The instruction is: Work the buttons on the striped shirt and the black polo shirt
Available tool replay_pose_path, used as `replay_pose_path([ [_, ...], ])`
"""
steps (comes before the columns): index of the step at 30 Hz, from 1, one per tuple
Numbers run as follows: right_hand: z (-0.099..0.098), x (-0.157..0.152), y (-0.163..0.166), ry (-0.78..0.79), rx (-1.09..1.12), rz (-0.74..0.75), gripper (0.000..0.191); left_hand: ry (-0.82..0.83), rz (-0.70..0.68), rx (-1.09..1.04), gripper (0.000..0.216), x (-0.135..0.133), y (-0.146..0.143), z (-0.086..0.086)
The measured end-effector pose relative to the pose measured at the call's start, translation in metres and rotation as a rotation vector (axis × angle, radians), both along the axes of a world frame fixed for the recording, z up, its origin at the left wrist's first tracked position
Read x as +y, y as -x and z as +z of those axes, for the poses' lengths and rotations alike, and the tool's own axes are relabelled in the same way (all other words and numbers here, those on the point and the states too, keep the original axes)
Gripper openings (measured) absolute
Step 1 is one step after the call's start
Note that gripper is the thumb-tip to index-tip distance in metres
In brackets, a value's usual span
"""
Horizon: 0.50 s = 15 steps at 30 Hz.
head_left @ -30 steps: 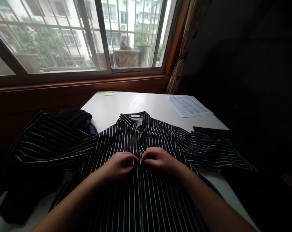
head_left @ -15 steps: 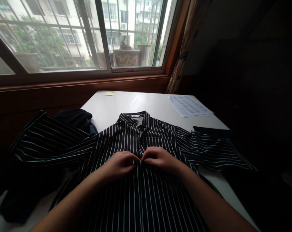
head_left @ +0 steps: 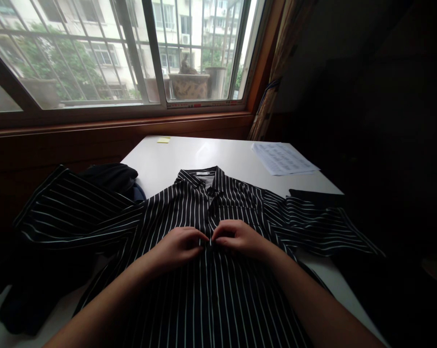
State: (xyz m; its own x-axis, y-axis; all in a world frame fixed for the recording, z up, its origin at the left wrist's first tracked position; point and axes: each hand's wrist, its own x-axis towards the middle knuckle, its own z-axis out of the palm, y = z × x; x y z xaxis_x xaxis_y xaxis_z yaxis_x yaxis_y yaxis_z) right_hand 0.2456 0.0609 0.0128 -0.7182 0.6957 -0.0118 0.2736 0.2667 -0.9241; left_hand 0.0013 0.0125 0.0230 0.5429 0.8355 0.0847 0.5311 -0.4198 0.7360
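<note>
Black placket is running between left hand and right hand; both are sitting palm-down, fingertips nearly meeting, can't tell if they're pinching cloth. Light pinch, fabric level, should be avoiding puckers. Forearms are slanting in from below. Striped shirt is lying front-up on white surface, collar pointing away.

Single head-worn view, from the near side of a white table, looking forward and down, close above a shirt, window along the top.
</note>
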Motion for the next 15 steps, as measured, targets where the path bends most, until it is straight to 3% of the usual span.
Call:
replay_pose_path([
  [15, 0.0018, 0.0013, -0.0015, 0.000, 0.009, -0.032, 0.013, 0.002, 0.009, 0.004, 0.026, -0.0006, -0.0005, 0.0004],
])
